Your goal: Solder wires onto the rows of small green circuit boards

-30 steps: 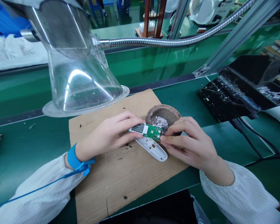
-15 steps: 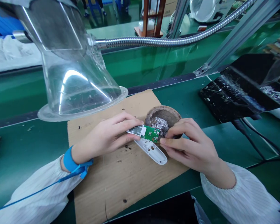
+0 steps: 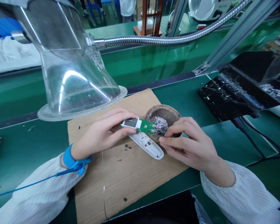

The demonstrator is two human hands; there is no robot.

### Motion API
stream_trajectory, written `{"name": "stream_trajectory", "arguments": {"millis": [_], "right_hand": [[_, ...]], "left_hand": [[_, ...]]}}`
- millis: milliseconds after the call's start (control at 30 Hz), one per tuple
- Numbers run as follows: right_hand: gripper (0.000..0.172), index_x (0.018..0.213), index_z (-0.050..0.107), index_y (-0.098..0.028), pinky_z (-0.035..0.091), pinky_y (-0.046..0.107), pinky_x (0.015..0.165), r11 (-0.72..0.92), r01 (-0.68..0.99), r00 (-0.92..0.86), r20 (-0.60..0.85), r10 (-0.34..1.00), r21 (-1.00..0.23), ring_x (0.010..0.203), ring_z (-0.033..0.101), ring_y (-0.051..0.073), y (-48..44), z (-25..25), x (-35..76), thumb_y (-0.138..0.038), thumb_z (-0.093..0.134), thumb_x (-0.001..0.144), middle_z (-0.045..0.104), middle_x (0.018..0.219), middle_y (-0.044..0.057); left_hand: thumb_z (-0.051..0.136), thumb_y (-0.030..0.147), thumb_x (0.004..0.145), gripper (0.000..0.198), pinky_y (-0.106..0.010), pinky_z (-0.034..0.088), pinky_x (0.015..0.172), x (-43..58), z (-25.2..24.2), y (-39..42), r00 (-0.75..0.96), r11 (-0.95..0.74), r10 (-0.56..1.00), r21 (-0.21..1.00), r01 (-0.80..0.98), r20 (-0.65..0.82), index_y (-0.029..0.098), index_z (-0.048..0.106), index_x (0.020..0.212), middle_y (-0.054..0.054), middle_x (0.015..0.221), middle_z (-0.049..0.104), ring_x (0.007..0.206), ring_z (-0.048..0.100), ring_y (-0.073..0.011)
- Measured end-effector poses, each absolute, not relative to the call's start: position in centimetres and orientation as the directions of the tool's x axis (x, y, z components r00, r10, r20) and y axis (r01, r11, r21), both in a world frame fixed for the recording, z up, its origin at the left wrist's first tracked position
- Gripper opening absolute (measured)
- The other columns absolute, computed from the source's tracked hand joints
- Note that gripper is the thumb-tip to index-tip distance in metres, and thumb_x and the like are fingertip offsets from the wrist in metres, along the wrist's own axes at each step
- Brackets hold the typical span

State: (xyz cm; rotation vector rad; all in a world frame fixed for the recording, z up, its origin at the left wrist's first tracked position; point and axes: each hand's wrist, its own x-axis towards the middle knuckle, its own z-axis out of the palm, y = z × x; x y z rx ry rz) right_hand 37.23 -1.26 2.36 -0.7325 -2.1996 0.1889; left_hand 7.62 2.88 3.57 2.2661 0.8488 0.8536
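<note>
My left hand pinches a green circuit board with a small display module at one end, holding it just above a white plastic casing half. The casing lies on a cardboard sheet. My right hand curls at the near rim of a round brown bowl holding silvery solder dross. Its fingertips are a short way from the board, and I cannot see anything small between them. A blue wrist strap circles my left wrist.
A clear plastic fume hood on a metal gooseneck hose hangs just beyond the cardboard. To the right sits a black tray with silvery residue, with cables below it. Green bench matting lies under everything.
The board has moved left, away from the bowl, in my left hand. My right fingers no longer reach its end. The casing has shifted slightly left.
</note>
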Motion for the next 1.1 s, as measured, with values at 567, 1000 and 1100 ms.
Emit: {"name": "stream_trajectory", "arguments": {"millis": [567, 1000, 1100], "right_hand": [[0.012, 0.096, 0.067, -0.022, 0.051, 0.039, 0.08, 0.802, 0.473, -0.511, 0.627, 0.588, -0.366, 0.083, 0.062, 0.016, -1.41, 2.58, 37.1, -0.012, 0.074, 0.1, 0.071, 0.093, 0.002], [0.014, 0.106, 0.07, -0.02, 0.051, 0.041, 0.08, 0.802, 0.456, -0.52, 0.616, 0.592, -0.386, 0.086, 0.064, 0.018, -1.51, 2.47, 37.34, -0.011, 0.076, 0.097, 0.07, 0.096, 0.004], [0.014, 0.107, 0.07, -0.02, 0.051, 0.041, 0.08, 0.801, 0.451, -0.518, 0.615, 0.594, -0.393, 0.086, 0.064, 0.018, -1.52, 2.49, 37.33, -0.011, 0.075, 0.098, 0.07, 0.097, 0.004]], "left_hand": [[0.064, 0.036, 0.109, 0.03, -0.03, 0.06, 0.089, 8.47, 3.47, 2.5, 0.694, -0.731, 0.62, 0.591, 0.341, 0.365, 0.019, 0.066, 0.133, -0.011, 0.118, 0.074, 0.105, 0.072, -0.0202], [0.065, 0.032, 0.108, 0.031, -0.03, 0.061, 0.097, 8.36, 3.48, 2.46, 0.706, -0.782, 0.574, 0.534, 0.322, 0.414, 0.018, 0.063, 0.135, -0.011, 0.12, 0.073, 0.112, 0.072, -0.0198], [0.064, 0.032, 0.108, 0.031, -0.029, 0.06, 0.098, 8.42, 3.6, 2.5, 0.713, -0.782, 0.573, 0.532, 0.326, 0.404, 0.017, 0.063, 0.135, -0.011, 0.119, 0.073, 0.111, 0.071, -0.0192]]}}
